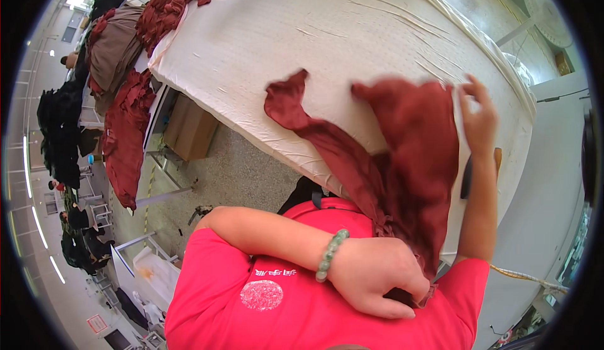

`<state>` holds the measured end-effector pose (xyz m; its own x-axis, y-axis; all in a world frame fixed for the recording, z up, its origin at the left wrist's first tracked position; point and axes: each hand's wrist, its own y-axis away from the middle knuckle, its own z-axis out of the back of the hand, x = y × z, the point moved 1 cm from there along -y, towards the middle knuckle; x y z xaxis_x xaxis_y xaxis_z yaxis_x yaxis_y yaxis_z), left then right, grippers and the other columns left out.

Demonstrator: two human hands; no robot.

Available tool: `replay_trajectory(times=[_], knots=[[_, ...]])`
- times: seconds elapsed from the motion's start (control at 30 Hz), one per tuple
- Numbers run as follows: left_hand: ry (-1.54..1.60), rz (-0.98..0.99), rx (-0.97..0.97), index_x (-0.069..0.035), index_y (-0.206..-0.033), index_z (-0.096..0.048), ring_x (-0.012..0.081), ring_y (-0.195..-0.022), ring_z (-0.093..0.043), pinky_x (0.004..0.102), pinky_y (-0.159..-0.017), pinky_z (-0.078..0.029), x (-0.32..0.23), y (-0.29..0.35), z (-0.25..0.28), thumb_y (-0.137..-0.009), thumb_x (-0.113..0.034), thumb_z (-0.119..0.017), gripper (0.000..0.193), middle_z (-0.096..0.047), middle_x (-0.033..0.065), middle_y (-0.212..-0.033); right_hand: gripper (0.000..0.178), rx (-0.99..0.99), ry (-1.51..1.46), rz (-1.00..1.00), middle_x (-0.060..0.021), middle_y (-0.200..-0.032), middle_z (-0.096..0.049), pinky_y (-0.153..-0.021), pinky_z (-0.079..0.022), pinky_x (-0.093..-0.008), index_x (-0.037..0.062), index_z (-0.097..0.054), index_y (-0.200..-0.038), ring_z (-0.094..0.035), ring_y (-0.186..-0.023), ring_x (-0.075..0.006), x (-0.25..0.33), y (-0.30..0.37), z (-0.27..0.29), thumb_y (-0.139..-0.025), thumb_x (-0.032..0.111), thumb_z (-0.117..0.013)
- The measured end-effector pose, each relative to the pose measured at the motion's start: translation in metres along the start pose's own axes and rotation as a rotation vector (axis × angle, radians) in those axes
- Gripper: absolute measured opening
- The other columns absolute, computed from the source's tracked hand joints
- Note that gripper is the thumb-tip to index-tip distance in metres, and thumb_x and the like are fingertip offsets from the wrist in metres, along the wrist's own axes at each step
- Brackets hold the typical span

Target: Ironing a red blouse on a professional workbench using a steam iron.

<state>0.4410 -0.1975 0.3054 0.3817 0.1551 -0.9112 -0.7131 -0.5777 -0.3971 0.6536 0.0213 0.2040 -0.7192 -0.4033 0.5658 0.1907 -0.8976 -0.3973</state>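
A dark red garment (pixel 415 123) of thin cloth stretches from my chest out over the white padded table. One narrow part like a sleeve (pixel 327 139) trails to the left; its wider part is smeared by motion at the far edge. My left hand (pixel 380 277), with a green bead bracelet (pixel 332 255) at the wrist, is closed on the gathered near end, close against my red shirt. Farther out, my right hand (pixel 479 114) is raised beside the garment's upper right corner, fingers bent and apart. Whether its fingertips touch the cloth is hard to see.
The white-covered table (pixel 264 41) fills the middle. Under my right forearm lies a dark flat tool (pixel 466 180). More dark red garments (pixel 126 142) hang at the far left, near a cardboard box (pixel 190 126) on the floor. A white fan (pixel 546 13) stands at upper right.
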Motion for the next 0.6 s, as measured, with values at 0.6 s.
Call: replay_trajectory(times=[0.6], knots=[[-2.325,0.706,-0.083,-0.003,-0.068,-0.065,0.0285,-0.067,-0.064,0.0419,-0.059,-0.052,-0.059,0.132,0.392,-0.075,-0.016,-0.062,0.016,-0.067,0.0150,-0.073,0.034,-0.339,-0.122,0.078,-0.0104,-0.105,-0.071,-0.085,-0.053,-0.0335,0.0021,-0.068,-0.118,-0.067,-0.094,-0.0196,-0.121,-0.117,-0.095,-0.090,-0.001,-0.049]])
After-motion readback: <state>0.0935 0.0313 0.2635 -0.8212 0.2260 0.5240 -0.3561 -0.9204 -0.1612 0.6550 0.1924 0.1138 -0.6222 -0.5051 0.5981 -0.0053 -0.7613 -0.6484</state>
